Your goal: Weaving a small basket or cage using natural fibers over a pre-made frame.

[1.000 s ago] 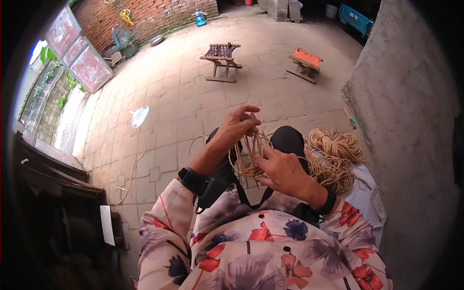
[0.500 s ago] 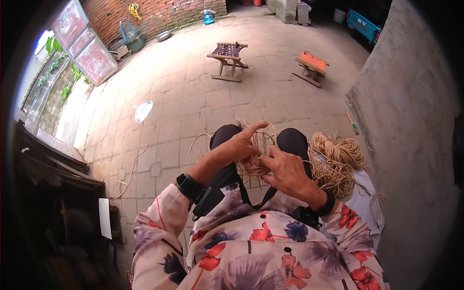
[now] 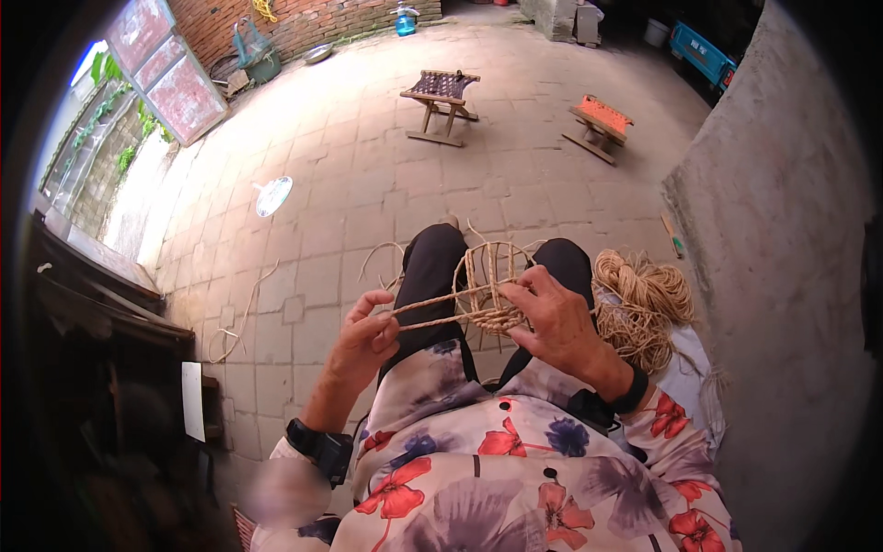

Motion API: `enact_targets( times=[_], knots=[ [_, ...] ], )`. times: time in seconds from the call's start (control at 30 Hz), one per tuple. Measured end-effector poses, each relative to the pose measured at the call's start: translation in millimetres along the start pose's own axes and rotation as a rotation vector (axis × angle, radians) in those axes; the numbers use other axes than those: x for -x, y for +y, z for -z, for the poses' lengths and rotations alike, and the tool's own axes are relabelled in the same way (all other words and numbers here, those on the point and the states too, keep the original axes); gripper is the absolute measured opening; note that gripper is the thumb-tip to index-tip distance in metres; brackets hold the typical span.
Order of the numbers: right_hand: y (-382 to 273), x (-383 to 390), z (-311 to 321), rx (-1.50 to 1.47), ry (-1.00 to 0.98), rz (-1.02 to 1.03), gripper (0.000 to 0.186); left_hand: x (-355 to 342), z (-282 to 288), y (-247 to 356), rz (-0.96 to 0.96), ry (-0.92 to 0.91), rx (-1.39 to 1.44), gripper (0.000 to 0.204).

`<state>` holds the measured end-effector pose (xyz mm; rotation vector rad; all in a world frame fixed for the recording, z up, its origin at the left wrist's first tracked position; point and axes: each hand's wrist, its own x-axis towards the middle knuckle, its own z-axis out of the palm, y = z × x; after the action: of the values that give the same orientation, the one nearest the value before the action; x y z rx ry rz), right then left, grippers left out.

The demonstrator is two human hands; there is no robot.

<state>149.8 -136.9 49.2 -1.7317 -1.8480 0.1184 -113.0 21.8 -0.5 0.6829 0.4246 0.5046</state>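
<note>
Between my knees sits a small piece of weaving [image 3: 494, 317] made of tan twisted cord, with upright strands rising from a tighter woven band. My left hand [image 3: 366, 338] is closed on a loop of cord [image 3: 428, 311], pulled out to the left so two strands run taut back to the weaving. My right hand [image 3: 555, 319] grips the weaving's right side, thumb and fingers pinching the cords. Its lower fingers are partly hidden. Loose cord ends [image 3: 379, 260] stick out past my left knee.
A big heap of tan cord [image 3: 644, 299] lies on white sacking [image 3: 696, 354] by my right leg. Two folding stools, one dark-seated [image 3: 441, 87] and one orange-seated [image 3: 604, 115], stand ahead. A round fan [image 3: 273, 196] and a stray cord [image 3: 244, 317] lie left; a wall [image 3: 782, 230] rises right.
My left hand has drawn back from over the weaving to the left and toward me, stretching a cord loop. My right hand stays at the weaving, turned slightly. The view has shifted a little.
</note>
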Motion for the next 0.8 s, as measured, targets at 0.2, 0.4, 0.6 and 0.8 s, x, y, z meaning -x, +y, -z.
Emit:
enact_targets(
  times=[0.2, 0.4, 0.6, 0.8],
  knots=[
    [-1.7, -2.3, -8.1, -0.096, 0.076, 0.139, 0.024, 53.0, 146.9, 67.8, -0.270, 0.351, 0.136, 0.031],
    [16.2, 0.6, 14.1, -0.224, 0.179, -0.094, 0.025, 180.1, 297.7, 100.3, -0.431, 1.054, 0.204, 0.032],
    [8.4, -2.9, -5.8, -0.206, 0.145, 0.092, 0.024, 119.2, 200.0, 86.4, 0.069, 1.216, -1.500, 0.043],
    [-1.6, -10.0, -14.5, -0.033, -0.051, 0.114, 0.024, -5.3, -43.1, 10.8, -0.556, 0.193, -1.536, 0.034]
  ],
)
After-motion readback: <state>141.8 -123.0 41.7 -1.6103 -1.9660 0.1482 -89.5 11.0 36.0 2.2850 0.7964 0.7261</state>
